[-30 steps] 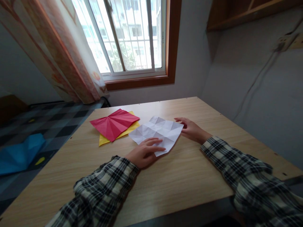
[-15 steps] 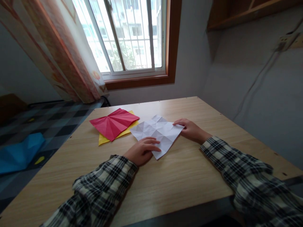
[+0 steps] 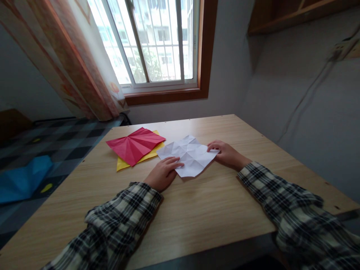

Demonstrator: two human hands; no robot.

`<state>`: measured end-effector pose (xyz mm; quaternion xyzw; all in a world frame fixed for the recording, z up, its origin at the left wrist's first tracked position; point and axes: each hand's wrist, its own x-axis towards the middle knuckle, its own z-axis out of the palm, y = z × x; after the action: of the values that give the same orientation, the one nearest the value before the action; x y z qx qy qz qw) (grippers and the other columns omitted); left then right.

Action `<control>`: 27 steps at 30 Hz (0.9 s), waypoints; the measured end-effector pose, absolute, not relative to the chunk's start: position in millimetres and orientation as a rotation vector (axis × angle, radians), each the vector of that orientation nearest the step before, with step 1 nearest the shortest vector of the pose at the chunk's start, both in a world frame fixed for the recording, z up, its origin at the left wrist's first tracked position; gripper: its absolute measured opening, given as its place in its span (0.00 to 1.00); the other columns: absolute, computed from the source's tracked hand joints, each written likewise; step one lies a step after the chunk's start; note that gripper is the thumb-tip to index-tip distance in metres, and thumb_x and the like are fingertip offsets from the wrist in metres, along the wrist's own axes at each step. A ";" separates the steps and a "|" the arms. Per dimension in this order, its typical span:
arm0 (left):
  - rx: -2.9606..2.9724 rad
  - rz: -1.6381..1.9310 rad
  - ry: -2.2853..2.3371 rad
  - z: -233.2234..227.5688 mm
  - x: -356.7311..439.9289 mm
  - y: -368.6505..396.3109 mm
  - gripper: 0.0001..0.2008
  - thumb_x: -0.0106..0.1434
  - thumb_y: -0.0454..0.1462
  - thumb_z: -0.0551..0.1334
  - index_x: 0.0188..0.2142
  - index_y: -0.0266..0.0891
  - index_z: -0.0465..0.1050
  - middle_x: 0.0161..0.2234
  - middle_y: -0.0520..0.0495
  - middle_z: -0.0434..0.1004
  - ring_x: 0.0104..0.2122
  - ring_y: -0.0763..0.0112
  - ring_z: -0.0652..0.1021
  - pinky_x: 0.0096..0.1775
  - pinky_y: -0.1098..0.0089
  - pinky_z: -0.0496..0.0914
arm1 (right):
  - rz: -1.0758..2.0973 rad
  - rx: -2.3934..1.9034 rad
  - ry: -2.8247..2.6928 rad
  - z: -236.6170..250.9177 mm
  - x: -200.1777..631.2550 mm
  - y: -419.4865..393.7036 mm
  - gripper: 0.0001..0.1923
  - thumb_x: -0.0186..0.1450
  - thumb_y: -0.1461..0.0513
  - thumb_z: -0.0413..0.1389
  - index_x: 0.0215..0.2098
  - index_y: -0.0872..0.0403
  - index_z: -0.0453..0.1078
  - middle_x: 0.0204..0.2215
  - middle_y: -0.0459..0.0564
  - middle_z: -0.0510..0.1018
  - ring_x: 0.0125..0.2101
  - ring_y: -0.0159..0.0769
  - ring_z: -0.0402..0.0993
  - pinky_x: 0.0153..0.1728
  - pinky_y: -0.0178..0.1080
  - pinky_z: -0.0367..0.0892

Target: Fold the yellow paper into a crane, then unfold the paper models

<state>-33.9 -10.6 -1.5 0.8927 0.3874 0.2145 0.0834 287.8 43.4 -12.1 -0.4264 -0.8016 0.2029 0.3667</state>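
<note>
A creased sheet of white paper lies opened out on the table, with a grid of fold lines across it and its near edge slightly raised. My right hand pinches its right corner, fingers on top and thumb underneath. On the near left side, my left hand holds the edge with its fingers stretched over the paper; the thumb is mostly hidden. To the left of the white sheet, a pleated red paper rests on a yellow paper, which shows only along its edges.
The light wooden table has its far edge near the window wall. A blue folded paper lies on the checked bedspread at the left. A wall shelf hangs at the upper right, above a cable.
My left hand has shifted slightly left and away from me along the paper. The sheet's near corner, which pointed toward me, now looks blunted or bent. My right hand stays at the right corner.
</note>
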 end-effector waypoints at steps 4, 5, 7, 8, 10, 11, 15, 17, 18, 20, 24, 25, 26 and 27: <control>2.634 0.650 1.092 -2.3 -34.2 -9.7 0.19 0.67 0.32 0.56 0.52 0.45 0.78 0.58 0.43 0.76 0.60 0.57 0.73 0.62 0.49 0.67 | 0.471 -1.129 -2.089 -9.1 287.7 43.2 0.17 0.60 0.63 0.60 0.48 0.52 0.78 0.49 0.54 0.79 0.49 0.43 0.75 0.55 0.47 0.68; 2.623 0.649 1.070 -2.6 -34.5 -9.3 0.19 0.67 0.32 0.56 0.52 0.45 0.78 0.58 0.43 0.76 0.60 0.58 0.73 0.62 0.49 0.67 | 0.469 -1.133 -2.092 -8.3 287.2 42.5 0.18 0.61 0.64 0.59 0.49 0.52 0.78 0.50 0.54 0.79 0.50 0.44 0.75 0.56 0.47 0.68; 2.597 0.645 1.025 -3.4 -35.4 -8.1 0.19 0.67 0.32 0.56 0.52 0.46 0.78 0.58 0.44 0.77 0.60 0.58 0.73 0.62 0.49 0.67 | 0.481 -1.125 -2.080 -7.2 286.0 40.7 0.17 0.62 0.64 0.58 0.49 0.52 0.78 0.50 0.54 0.79 0.51 0.44 0.75 0.56 0.48 0.67; 2.585 0.642 1.005 -3.7 -36.0 -7.6 0.18 0.67 0.32 0.56 0.52 0.46 0.78 0.58 0.44 0.77 0.60 0.59 0.73 0.61 0.49 0.67 | 0.503 -1.115 -2.060 -7.2 285.5 39.9 0.16 0.63 0.64 0.58 0.49 0.52 0.78 0.50 0.54 0.79 0.50 0.43 0.75 0.56 0.47 0.68; 2.566 0.636 0.972 -3.4 -37.3 -6.6 0.17 0.68 0.33 0.55 0.51 0.46 0.78 0.57 0.44 0.77 0.60 0.59 0.74 0.61 0.49 0.68 | 0.566 -1.096 -2.005 -8.5 284.7 38.7 0.15 0.63 0.63 0.59 0.49 0.52 0.77 0.50 0.54 0.79 0.50 0.42 0.75 0.55 0.46 0.69; 2.560 0.632 0.961 -2.8 -37.9 -6.2 0.17 0.69 0.33 0.55 0.51 0.46 0.78 0.57 0.44 0.77 0.60 0.59 0.74 0.61 0.50 0.68 | 0.604 -1.093 -1.974 -9.6 284.6 38.5 0.15 0.63 0.62 0.60 0.49 0.52 0.77 0.50 0.54 0.79 0.49 0.42 0.76 0.54 0.46 0.70; 2.547 0.621 0.926 1.3 -39.7 -5.1 0.15 0.70 0.35 0.55 0.49 0.45 0.79 0.56 0.44 0.78 0.59 0.61 0.75 0.61 0.51 0.68 | 0.757 -1.090 -1.912 -15.1 287.1 41.2 0.16 0.61 0.59 0.63 0.48 0.53 0.77 0.50 0.55 0.78 0.46 0.41 0.77 0.50 0.45 0.73; 2.546 0.620 0.911 2.6 -40.6 -4.0 0.14 0.70 0.36 0.56 0.47 0.45 0.79 0.56 0.44 0.78 0.58 0.61 0.76 0.61 0.51 0.67 | 0.800 -1.061 -1.927 -16.7 289.7 43.9 0.14 0.61 0.59 0.64 0.45 0.53 0.78 0.50 0.56 0.77 0.46 0.41 0.77 0.50 0.45 0.73; 2.551 0.620 0.906 2.7 -41.1 -3.3 0.13 0.69 0.36 0.57 0.46 0.45 0.80 0.56 0.43 0.78 0.57 0.61 0.76 0.61 0.51 0.67 | 0.799 -1.052 -1.951 -16.9 291.1 45.1 0.13 0.60 0.59 0.64 0.44 0.53 0.79 0.50 0.56 0.77 0.46 0.41 0.77 0.50 0.45 0.73; 2.567 0.626 0.921 2.4 -42.1 -1.8 0.12 0.67 0.35 0.58 0.46 0.44 0.80 0.55 0.42 0.79 0.57 0.60 0.76 0.60 0.51 0.68 | 0.749 -1.049 -2.021 -16.1 293.5 46.8 0.12 0.61 0.59 0.63 0.42 0.53 0.80 0.50 0.56 0.76 0.48 0.42 0.76 0.51 0.45 0.72; 2.591 0.673 1.064 3.5 -42.5 -1.0 0.15 0.64 0.35 0.60 0.49 0.42 0.78 0.52 0.43 0.81 0.55 0.59 0.77 0.58 0.53 0.71 | 0.646 -1.064 -2.106 -11.7 294.9 45.3 0.08 0.62 0.62 0.60 0.38 0.54 0.81 0.48 0.56 0.76 0.46 0.40 0.76 0.49 0.43 0.72; 2.593 0.682 1.091 4.6 -42.2 -1.6 0.13 0.63 0.35 0.60 0.47 0.42 0.78 0.51 0.44 0.81 0.54 0.59 0.77 0.57 0.54 0.71 | 0.650 -1.069 -2.102 -10.5 294.5 44.2 0.07 0.62 0.63 0.60 0.37 0.54 0.81 0.47 0.56 0.77 0.45 0.40 0.76 0.48 0.43 0.72; 2.592 0.687 1.113 6.1 -41.6 -2.5 0.12 0.63 0.35 0.60 0.44 0.42 0.78 0.50 0.45 0.82 0.54 0.59 0.77 0.57 0.55 0.71 | 0.649 -1.075 -2.099 -9.4 294.0 43.2 0.06 0.61 0.63 0.60 0.35 0.54 0.80 0.46 0.56 0.77 0.45 0.40 0.76 0.48 0.43 0.71; 2.587 0.694 1.137 7.8 -41.0 -3.6 0.11 0.62 0.35 0.60 0.42 0.42 0.78 0.49 0.45 0.82 0.53 0.60 0.78 0.56 0.56 0.72 | 0.635 -1.079 -2.093 -8.4 293.6 42.4 0.06 0.61 0.64 0.60 0.34 0.54 0.80 0.46 0.55 0.77 0.45 0.40 0.76 0.49 0.43 0.71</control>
<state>-41.0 -3.6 7.8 0.8831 0.3882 0.2368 0.1156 293.6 42.4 -8.4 -0.4153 -0.8057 0.2446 0.3444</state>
